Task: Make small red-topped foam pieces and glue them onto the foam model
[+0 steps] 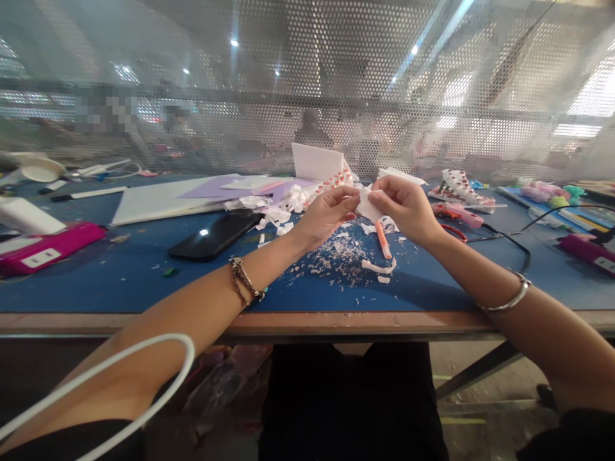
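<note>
Between my two hands, above the blue table [144, 288], is a small white piece [369, 207] that looks like paper or thin foam. My left hand [327, 216] pinches its left edge with thumb and fingertips. On the other side, my right hand [407, 206] grips it between thumb and curled fingers. Just below lies an orange stick-like tool [383, 239], its upper end partly hidden by the white piece. Fine white shreds [336, 256] and a curled white strip [378, 266] are scattered under my hands.
A black phone [216, 235] lies left of my left arm, with white and lilac sheets [168, 200] behind it. Pink power strips [60, 246] sit at both sides. A pink glue gun [468, 216] with a black cable rests at right. Perforated metal mesh [336, 77] closes the back.
</note>
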A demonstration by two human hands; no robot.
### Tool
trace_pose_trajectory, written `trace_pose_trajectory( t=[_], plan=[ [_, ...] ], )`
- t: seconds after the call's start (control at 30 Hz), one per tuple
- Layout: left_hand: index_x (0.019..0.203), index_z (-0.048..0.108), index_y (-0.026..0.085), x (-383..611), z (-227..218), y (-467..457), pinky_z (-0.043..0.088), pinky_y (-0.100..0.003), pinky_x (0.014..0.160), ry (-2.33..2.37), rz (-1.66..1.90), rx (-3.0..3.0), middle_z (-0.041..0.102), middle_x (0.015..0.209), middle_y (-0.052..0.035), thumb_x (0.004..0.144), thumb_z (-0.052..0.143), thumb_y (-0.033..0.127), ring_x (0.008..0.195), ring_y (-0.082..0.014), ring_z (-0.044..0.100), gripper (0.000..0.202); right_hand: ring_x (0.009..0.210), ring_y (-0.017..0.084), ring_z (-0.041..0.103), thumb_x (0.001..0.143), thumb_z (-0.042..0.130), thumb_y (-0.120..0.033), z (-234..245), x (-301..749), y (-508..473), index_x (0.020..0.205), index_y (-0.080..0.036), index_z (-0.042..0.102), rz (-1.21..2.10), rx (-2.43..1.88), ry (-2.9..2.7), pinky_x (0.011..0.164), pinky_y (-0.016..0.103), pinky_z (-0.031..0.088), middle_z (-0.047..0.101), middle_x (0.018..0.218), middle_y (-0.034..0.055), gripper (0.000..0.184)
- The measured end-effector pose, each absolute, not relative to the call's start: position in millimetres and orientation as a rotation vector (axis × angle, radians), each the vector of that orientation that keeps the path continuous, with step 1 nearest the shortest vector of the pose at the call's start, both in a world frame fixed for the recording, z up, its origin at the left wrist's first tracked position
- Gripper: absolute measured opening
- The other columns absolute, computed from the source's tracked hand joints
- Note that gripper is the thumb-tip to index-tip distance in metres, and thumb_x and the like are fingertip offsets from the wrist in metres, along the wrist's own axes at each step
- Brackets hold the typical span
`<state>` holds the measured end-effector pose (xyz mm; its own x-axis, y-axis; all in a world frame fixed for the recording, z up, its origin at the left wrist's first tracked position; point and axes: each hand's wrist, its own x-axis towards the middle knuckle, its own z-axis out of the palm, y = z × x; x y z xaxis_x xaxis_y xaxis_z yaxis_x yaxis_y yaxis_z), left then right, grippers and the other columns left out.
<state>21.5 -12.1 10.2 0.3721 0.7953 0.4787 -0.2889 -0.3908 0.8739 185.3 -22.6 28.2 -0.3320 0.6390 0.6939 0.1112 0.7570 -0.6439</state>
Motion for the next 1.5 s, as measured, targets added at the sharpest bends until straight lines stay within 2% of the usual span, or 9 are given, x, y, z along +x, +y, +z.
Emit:
trace_pose_trajectory(
  t=[0.2, 0.33, 0.6, 0.7, 0.83, 0.93, 1.03, 1.2, 1.5],
  plan=[
    [0.078, 0.067, 0.018, 25.7, 8.0, -19.1, 0.04, -0.023, 0.068, 0.708, 1.463, 1.894, 0.06, 0.071, -0.0007, 0.073, 0.06, 0.035, 0.071, -0.0111, 0.051, 0.019, 0.052, 0.004, 0.039, 0.077, 0.056, -0.03, 23.4, 188.5, -15.1, 0.073, -0.016, 0.049, 0.389, -0.633, -1.886, 0.046, 0.019, 0.03, 0.045, 0.06, -0.0043, 0.017],
    [0.069, 0.067, 0.016, 25.4, 10.6, -24.8, 0.038, -0.022, 0.064, 0.826, 1.515, 2.027, 0.059, 0.066, -0.001, 0.077, 0.052, 0.035, 0.067, -0.0115, 0.049, 0.025, 0.054, 0.005, 0.039, 0.076, 0.057, -0.029, 23.9, 190.0, -15.3, 0.07, -0.016, 0.047, 0.292, -0.64, -1.905, 0.047, 0.019, 0.031, 0.044, 0.061, -0.0042, 0.017],
    [0.072, 0.064, 0.017, 22.6, 8.4, -17.8, 0.036, -0.021, 0.062, 0.674, 1.458, 1.982, 0.054, 0.065, 0.0005, 0.076, 0.057, 0.042, 0.063, -0.0085, 0.045, 0.027, 0.049, 0.005, 0.043, 0.076, 0.057, -0.029, 25.8, 185.5, -19.6, 0.069, -0.017, 0.044, 0.516, -0.674, -1.876, 0.044, 0.019, 0.034, 0.047, 0.055, -0.0045, 0.019],
    [0.072, 0.064, 0.017, 22.1, 6.6, -11.2, 0.037, -0.02, 0.063, 0.608, 1.419, 1.833, 0.053, 0.064, 0.0012, 0.073, 0.06, 0.044, 0.062, -0.0076, 0.045, 0.028, 0.051, 0.005, 0.046, 0.077, 0.056, -0.027, 27.4, 186.9, -21.3, 0.077, -0.017, 0.047, 0.484, -0.635, -1.886, 0.046, 0.019, 0.037, 0.049, 0.059, -0.0045, 0.013],
    [0.07, 0.064, 0.017, 19.9, 6.7, -6.8, 0.038, -0.021, 0.063, 0.652, 1.384, 1.748, 0.052, 0.064, 0.0013, 0.07, 0.062, 0.046, 0.061, -0.0071, 0.046, 0.029, 0.066, 0.006, 0.053, 0.078, 0.053, -0.021, 31.4, 192.0, -23.2, 0.097, -0.019, 0.051, 0.363, -0.509, -1.986, 0.057, 0.019, 0.043, 0.054, 0.072, -0.0033, 0.02],
    [0.071, 0.064, 0.017, 18.5, 7.4, -6.5, 0.039, -0.021, 0.062, 0.678, 1.355, 1.744, 0.053, 0.064, 0.0006, 0.069, 0.062, 0.048, 0.063, -0.0081, 0.047, 0.031, 0.075, 0.008, 0.054, 0.076, 0.054, -0.019, 34.5, 194.6, -25.3, 0.092, -0.018, 0.059, 0.186, -0.516, -2.074, 0.061, 0.02, 0.043, 0.059, 0.084, -0.0003, 0.018],
    [0.071, 0.064, 0.018, 17.9, 7.5, -6.0, 0.039, -0.021, 0.062, 0.66, 1.345, 1.755, 0.052, 0.062, 0.0009, 0.069, 0.062, 0.048, 0.063, -0.008, 0.046, 0.03, 0.073, 0.009, 0.054, 0.075, 0.055, -0.019, 37.1, 196.0, -27.1, 0.091, -0.017, 0.064, 0.018, -0.566, -2.116, 0.063, 0.023, 0.042, 0.062, 0.081, 0.0009, 0.018],
    [0.064, 0.061, 0.017, 17.3, 7.2, -4.9, 0.039, -0.02, 0.062, 0.637, 1.321, 1.718, 0.05, 0.06, 0.002, 0.068, 0.064, 0.047, 0.06, -0.0068, 0.044, 0.03, 0.073, 0.01, 0.056, 0.077, 0.055, -0.019, 38.8, 198.0, -26.6, 0.092, -0.016, 0.065, -0.132, -0.549, -2.131, 0.067, 0.024, 0.043, 0.064, 0.081, 0.002, 0.019],
    [0.064, 0.062, 0.018, 17.4, 6.1, -4.5, 0.04, -0.02, 0.064, 0.579, 1.246, 1.695, 0.051, 0.061, 0.0025, 0.068, 0.065, 0.046, 0.061, -0.0061, 0.045, 0.028, 0.079, 0.011, 0.057, 0.085, 0.048, -0.025, 35.5, 198.5, -25.5, 0.086, -0.019, 0.063, -0.429, -0.463, -2.108, 0.072, 0.026, 0.046, 0.062, 0.079, 0.0017, 0.016]
  ],
)
